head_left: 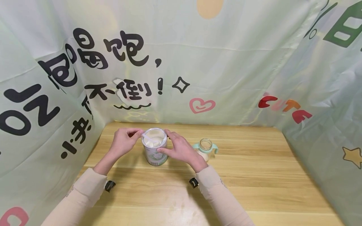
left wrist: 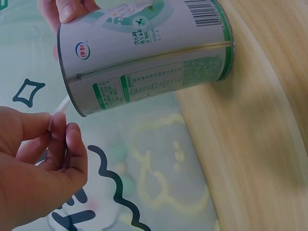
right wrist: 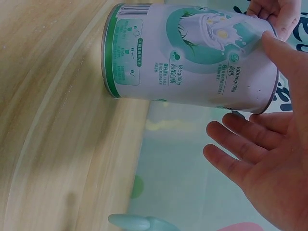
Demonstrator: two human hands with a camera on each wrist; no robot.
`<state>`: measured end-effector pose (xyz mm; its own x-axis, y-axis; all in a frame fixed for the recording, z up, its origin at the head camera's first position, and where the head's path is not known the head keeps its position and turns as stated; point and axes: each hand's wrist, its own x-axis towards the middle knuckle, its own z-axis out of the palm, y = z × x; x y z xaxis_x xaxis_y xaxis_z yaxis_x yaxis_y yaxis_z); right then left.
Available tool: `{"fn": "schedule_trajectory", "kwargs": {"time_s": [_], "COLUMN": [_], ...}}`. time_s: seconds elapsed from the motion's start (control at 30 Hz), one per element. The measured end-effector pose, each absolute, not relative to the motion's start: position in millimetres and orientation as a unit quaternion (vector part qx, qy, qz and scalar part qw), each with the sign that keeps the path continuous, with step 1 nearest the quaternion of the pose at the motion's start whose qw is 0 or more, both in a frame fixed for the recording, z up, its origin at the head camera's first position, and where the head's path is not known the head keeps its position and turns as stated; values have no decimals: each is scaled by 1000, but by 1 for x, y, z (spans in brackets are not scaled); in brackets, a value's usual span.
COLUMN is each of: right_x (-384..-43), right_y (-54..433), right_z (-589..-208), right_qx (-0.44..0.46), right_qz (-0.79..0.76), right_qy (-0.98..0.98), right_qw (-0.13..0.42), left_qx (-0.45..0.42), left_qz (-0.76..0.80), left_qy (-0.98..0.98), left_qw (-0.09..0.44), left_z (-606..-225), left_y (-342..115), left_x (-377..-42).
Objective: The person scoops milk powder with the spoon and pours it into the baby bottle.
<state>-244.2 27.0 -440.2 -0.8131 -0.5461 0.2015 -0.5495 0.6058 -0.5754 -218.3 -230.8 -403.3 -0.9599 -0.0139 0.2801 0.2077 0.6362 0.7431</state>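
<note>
A milk powder can (head_left: 155, 154) stands upright on the table, its top uncovered and pale powder visible inside. My left hand (head_left: 124, 141) pinches the handle of a white scoop (head_left: 147, 137) between thumb and fingertips at the can's left rim; the scoop slants down into the can. At the other side, my right hand (head_left: 181, 147) rests its thumb against the can's front near the rim. In the right wrist view, that hand's fingers (right wrist: 236, 163) stretch out loosely, some tips apart from the can wall.
Just right of the right hand, a baby bottle (head_left: 205, 145) with mint handles stands without a cap, something pale inside. The wooden table (head_left: 254, 175) meets printed fabric walls (head_left: 237, 78) at the back and sides.
</note>
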Motion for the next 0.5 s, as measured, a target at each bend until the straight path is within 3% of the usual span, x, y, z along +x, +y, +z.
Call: {"fn": "schedule_trajectory", "kwargs": {"time_s": [0.5], "right_x": [-244], "right_y": [27], "right_z": [-441], "right_qx": [305], "right_qz": [320], "right_qy": [-897], "right_qw": [1], "left_qx": [-48], "left_qz": [-428], "left_qy": [-892], "left_qw": [139], "left_z": [-404], "left_y": [-231], "left_x": [-217]}}
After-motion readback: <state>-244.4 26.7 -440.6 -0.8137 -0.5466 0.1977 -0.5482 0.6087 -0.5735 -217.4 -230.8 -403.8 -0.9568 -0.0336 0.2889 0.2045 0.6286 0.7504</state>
